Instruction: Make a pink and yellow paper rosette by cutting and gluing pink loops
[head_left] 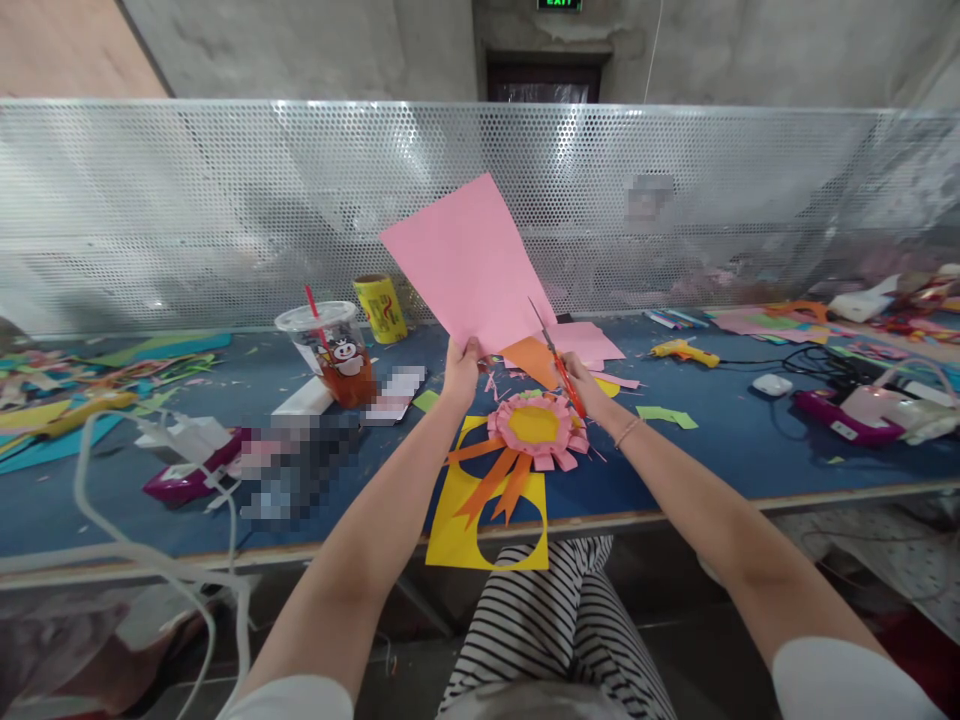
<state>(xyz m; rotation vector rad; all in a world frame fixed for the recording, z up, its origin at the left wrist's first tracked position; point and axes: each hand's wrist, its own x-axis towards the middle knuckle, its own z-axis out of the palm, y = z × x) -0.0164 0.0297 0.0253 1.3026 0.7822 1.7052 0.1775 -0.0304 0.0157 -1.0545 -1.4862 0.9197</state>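
My left hand point(462, 372) grips the lower edge of a large pink paper sheet point(472, 260), held up tilted above the table. In my right hand point(585, 388) is a pair of scissors point(559, 365) with red handles, its blades pointing up beside the sheet's right edge. Whether the blades touch the paper I cannot tell. Below both hands lies a paper rosette point(537, 426) with a pink pleated rim, a yellow centre and orange ribbon tails point(495, 485). Under it, a yellow sheet point(450, 520) with round cut-outs hangs past the table's front edge.
A lidded drink cup point(341, 360) with a red straw and a yellow tape roll point(380, 310) stand at left. To the right lie a yellow glue gun point(684, 351) and a purple power strip point(844, 418) with cables. A perforated metal screen point(300, 200) closes the table's back.
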